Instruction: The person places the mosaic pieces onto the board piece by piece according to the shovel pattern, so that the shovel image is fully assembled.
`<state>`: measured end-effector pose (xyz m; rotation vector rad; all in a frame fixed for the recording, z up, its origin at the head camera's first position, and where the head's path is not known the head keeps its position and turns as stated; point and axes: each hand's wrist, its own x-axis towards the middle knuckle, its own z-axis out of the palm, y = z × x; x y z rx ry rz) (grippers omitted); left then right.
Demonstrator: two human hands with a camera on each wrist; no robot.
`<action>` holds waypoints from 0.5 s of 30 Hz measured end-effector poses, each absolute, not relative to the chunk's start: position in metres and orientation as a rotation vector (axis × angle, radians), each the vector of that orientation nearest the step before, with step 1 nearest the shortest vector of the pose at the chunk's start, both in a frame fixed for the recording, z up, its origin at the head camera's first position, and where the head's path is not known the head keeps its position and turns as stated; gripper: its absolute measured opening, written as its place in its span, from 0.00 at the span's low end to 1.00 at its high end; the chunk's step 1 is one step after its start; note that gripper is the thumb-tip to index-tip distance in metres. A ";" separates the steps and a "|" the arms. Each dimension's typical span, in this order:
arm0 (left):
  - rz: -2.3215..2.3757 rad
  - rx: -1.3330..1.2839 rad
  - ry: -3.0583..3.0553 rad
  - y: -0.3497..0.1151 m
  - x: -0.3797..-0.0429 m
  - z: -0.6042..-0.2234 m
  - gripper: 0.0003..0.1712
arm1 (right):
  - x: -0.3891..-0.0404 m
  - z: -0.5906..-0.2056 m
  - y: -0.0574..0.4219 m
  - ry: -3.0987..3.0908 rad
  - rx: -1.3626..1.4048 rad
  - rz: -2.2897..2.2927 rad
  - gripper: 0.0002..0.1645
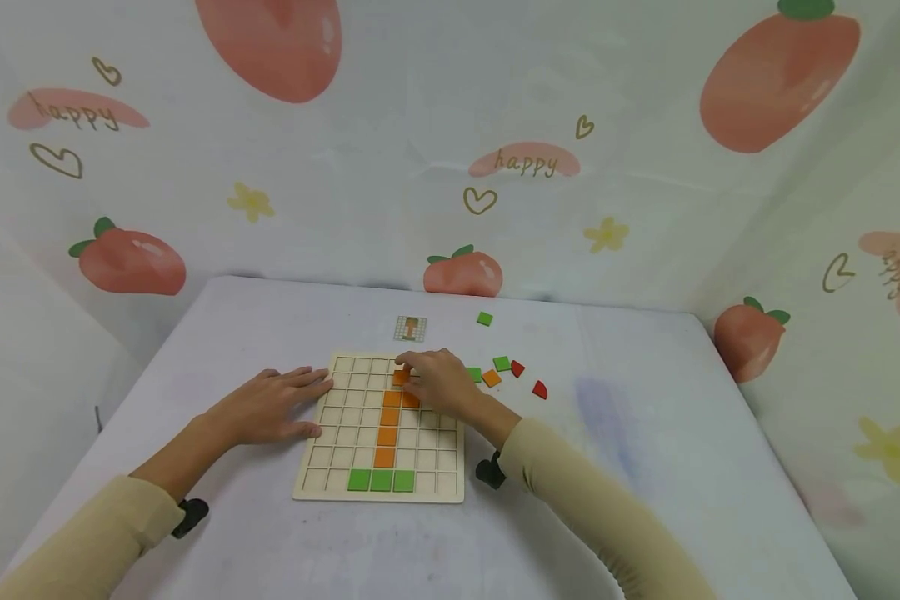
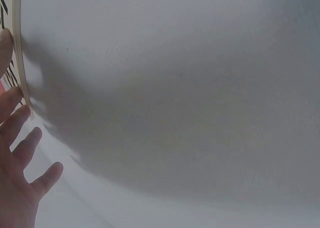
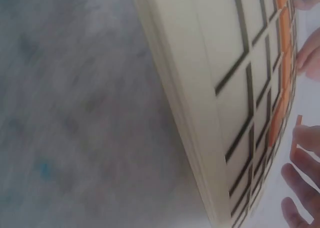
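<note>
A pale wooden grid board [image 1: 335,417] lies on the white table. Green square tiles [image 1: 381,481] fill part of its near row, and a column of orange square tiles [image 1: 387,436] runs up from them. Over the board's far part, my right hand [image 1: 442,383] pinches an orange tile [image 3: 294,144] between thumb and finger. Another orange tile [image 1: 411,401] sits partly hidden under this hand. My left hand [image 1: 279,407] is spread with straight fingers, its fingertips touching the board's left edge; the left wrist view shows those fingers [image 2: 47,179] at the rim.
Behind the board lies a small pattern card [image 1: 410,328]. To the right are a far green tile [image 1: 484,318], a nearer green tile [image 1: 502,363], a loose orange tile [image 1: 491,378] and a red quarter-round piece [image 1: 540,389]. A printed curtain [image 1: 390,167] borders the table.
</note>
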<state>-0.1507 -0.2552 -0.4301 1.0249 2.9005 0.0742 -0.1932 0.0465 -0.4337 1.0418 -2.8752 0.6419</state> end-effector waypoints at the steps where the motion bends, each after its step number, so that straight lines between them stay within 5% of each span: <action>1: 0.076 1.027 2.901 -0.255 -0.151 -0.430 0.42 | -0.193 -0.435 0.045 -2.874 1.044 0.633 0.20; 15: 0.083 1.020 2.899 -0.255 -0.151 -0.431 0.42 | -0.195 -0.441 0.038 -2.866 1.058 0.568 0.20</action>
